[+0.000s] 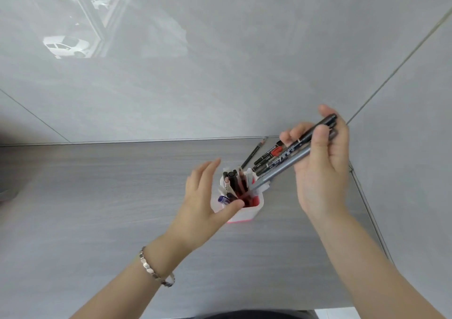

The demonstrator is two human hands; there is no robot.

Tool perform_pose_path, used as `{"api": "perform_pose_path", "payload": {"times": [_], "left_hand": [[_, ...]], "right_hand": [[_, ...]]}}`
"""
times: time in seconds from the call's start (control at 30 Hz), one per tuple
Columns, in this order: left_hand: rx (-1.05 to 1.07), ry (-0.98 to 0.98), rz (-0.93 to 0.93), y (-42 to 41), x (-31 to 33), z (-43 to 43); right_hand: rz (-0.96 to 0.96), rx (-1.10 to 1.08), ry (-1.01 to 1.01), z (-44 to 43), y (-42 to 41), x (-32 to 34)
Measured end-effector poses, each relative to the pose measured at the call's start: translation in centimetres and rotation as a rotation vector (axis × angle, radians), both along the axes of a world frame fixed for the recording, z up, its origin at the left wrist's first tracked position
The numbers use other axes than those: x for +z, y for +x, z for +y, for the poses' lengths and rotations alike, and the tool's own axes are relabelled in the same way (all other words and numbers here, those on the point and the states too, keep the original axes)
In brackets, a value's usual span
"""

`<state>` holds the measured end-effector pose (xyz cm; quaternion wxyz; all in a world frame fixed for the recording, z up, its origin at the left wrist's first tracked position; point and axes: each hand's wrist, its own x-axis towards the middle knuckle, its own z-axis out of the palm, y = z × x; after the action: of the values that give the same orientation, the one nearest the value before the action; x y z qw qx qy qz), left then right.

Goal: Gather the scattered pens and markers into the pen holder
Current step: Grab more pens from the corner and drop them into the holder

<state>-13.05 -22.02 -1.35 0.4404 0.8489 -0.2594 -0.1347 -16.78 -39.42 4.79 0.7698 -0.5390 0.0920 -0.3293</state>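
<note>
Head view: two hands at a pen holder [238, 211] near the back edge of the grey tabletop [97, 196].

One white holder with a red base stands upright, crowded with pens; their number is unclear. The left hand [205, 196], fingers spread, cups its left side, thumb on the rim. The right hand [320, 169] grips a bundle of markers [288, 158], at least three, tilted tips-down into the holder. One pencil [253, 153] pokes out behind them. One bracelet [156, 268] circles the left wrist.
</note>
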Motion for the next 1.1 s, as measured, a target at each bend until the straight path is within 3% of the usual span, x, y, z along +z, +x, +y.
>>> {"api": "perform_pose_path", "payload": {"times": [0.07, 0.17, 0.33, 0.47, 0.57, 0.67, 0.77, 0.83, 0.9, 1.03, 1.1], "left_hand": [[-0.028, 0.059, 0.138, 0.1, -1.4, 0.3], [-0.096, 0.115, 0.115, -0.1, -3.1, 0.0], [-0.015, 0.079, 0.21, 0.6, -2.9, -1.3], [0.003, 0.086, 0.215, 1.2, -2.4, -1.7], [0.017, 0.089, 0.208, 1.3, -2.8, -1.6], [0.023, 0.073, 0.218, 1.3, -3.0, -1.6], [0.016, 0.08, 0.205, 1.6, -3.2, -1.7], [0.014, 0.087, 0.194, 1.7, -3.2, -1.7], [0.015, 0.097, 0.192, 1.7, -3.2, -1.7], [0.012, 0.103, 0.2, 1.7, -3.4, -1.6], [0.012, 0.106, 0.207, 1.7, -3.3, -1.7]], "right_hand": [[0.05, -0.027, -0.128, 0.4, 0.8, -1.6], [0.211, 0.034, -0.298, 1.5, 0.9, -5.0], [0.335, 0.134, -0.566, 1.2, -0.8, -7.8], [0.365, 0.04, -1.051, 0.0, -2.2, -9.2], [0.42, 0.003, -1.252, 0.1, -2.5, -10.8], [0.521, 0.078, -1.265, 0.5, -1.3, -10.7], [0.551, 0.2, -0.976, -1.0, 0.2, -9.1], [0.593, 0.126, -0.834, -3.5, 1.1, -9.5], [0.726, 0.081, -0.982, -6.2, 2.4, -11.0], [0.912, 0.455, -1.451, -9.3, 4.1, -14.6], [0.916, 0.525, -1.598, -9.7, 4.3, -15.0]]}}
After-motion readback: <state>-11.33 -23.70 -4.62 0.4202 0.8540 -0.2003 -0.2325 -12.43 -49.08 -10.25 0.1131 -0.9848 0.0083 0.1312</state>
